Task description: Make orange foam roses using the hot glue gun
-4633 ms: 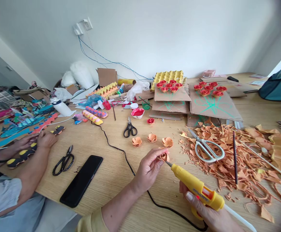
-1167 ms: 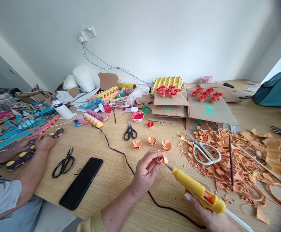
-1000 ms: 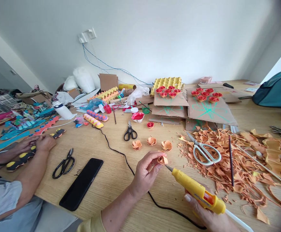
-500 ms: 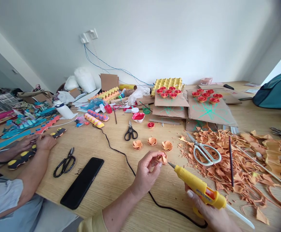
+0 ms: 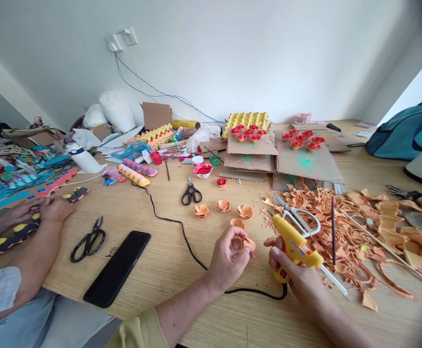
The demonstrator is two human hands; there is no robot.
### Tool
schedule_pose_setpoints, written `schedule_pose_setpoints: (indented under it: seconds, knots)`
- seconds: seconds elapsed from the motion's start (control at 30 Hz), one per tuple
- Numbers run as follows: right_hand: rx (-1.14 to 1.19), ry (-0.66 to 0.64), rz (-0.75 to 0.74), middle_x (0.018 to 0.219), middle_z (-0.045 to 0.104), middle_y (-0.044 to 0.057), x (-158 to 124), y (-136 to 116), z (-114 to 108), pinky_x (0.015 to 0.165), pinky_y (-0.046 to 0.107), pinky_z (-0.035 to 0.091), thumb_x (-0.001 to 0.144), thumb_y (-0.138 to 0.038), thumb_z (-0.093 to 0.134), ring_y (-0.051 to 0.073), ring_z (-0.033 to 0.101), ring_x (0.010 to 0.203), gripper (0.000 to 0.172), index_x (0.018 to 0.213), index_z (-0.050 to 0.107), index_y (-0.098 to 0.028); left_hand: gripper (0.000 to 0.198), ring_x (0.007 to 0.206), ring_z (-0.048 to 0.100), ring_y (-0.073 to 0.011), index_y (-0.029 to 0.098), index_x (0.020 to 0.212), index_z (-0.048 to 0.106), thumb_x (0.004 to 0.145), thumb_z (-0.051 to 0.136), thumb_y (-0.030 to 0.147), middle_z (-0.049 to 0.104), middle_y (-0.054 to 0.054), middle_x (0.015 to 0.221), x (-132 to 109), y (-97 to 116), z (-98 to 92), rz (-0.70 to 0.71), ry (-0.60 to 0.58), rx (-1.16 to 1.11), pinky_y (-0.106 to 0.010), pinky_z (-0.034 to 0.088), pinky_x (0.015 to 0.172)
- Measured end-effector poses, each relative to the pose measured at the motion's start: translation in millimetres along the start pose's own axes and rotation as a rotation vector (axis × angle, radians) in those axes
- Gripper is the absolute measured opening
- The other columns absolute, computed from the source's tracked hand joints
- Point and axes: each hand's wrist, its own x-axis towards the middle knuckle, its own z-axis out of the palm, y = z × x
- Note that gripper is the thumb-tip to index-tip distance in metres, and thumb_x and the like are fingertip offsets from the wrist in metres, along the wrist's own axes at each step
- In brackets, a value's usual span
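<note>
Between the fingertips of my left hand (image 5: pixel 228 256) is a small orange cardboard flower (image 5: pixel 247 243), partly covered by the fingers. My right hand (image 5: pixel 298 270) grips a yellow glue gun (image 5: pixel 292 244) by its handle, the nozzle pointing up and away to the left, apart from the flower. A white glue stick (image 5: pixel 336 280) sticks out of its back. Just beyond my left hand lie several orange flowers, one of them an open-petalled cup (image 5: pixel 245 211). Behind them sits a red-painted flower (image 5: pixel 221 182).
Orange scraps (image 5: pixel 341 232) with white-handled scissors (image 5: pixel 299 215) cover the right side. A black cord (image 5: pixel 181 232) crosses the table. A phone (image 5: pixel 118 268) and black scissors (image 5: pixel 89 240) lie left. Red flowers stand on cardboard (image 5: pixel 308 166). A co-worker's hands (image 5: pixel 54 209) hold a black-and-yellow strip.
My right hand has drawn the glue gun back from the flower and tilted its nozzle upward. My left hand has moved slightly right with the flower. The whole view has shifted a little.
</note>
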Motion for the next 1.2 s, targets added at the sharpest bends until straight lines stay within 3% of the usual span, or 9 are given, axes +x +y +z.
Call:
schedule_pose_setpoints:
  seconds: [0.07,0.2,0.43,0.87,1.2]
  knots:
    - [0.041,0.009,0.039,0.083,0.059,0.000,0.4,-0.5,4.5,0.059,0.028,0.041,0.081,-0.049,0.077,0.014,0.046,0.061,0.034,0.089,0.055,-0.024,0.020,0.062,0.063,-0.0107,0.019,0.093,0.049,0.079,0.062,0.011,0.062,0.003,0.073,-2.0,-2.3,4.3,-0.022,-0.025,0.028,-0.021,0.049,0.059]
    - [0.039,-0.053,0.083,0.071,0.050,-0.005,-1.3,-4.1,11.2,0.056,0.026,0.038,0.079,-0.048,0.078,0.013,0.043,0.060,0.039,0.102,0.059,-0.023,0.019,0.064,0.059,-0.0100,0.018,0.090,0.051,0.078,0.062,0.010,0.062,0.001,0.076,-3.8,-4.5,8.2,0.016,-0.010,0.098,-0.020,0.047,0.059]
    - [0.016,0.010,0.055,0.071,0.052,-0.004,-1.5,-9.4,20.5,0.060,0.028,0.043,0.065,-0.051,0.086,0.015,0.046,0.063,0.046,0.086,0.056,-0.023,0.019,0.078,0.061,-0.0132,0.017,0.093,0.059,0.078,0.058,0.006,0.059,-0.002,0.089,-4.9,-6.7,9.6,0.134,-0.031,0.121,-0.024,0.053,0.071]
    - [-0.098,-0.009,0.038,0.073,0.054,-0.003,-3.1,-16.8,20.2,0.065,0.030,0.048,0.073,-0.047,0.079,0.017,0.051,0.067,0.036,0.086,0.055,-0.024,0.017,0.079,0.059,-0.0132,0.017,0.097,0.060,0.084,0.057,0.006,0.056,-0.004,0.094,-5.9,-5.6,9.6,0.260,-0.060,0.245,-0.022,0.054,0.069]
    - [-0.122,-0.024,-0.006,0.073,0.055,-0.002,-3.6,-21.2,22.8,0.068,0.031,0.051,0.074,-0.050,0.077,0.018,0.054,0.069,0.034,0.087,0.059,-0.024,0.023,0.080,0.060,-0.0135,0.018,0.094,0.059,0.078,0.058,0.003,0.056,-0.003,0.094,-5.8,-3.8,9.5,0.302,-0.063,0.244,-0.022,0.056,0.070]
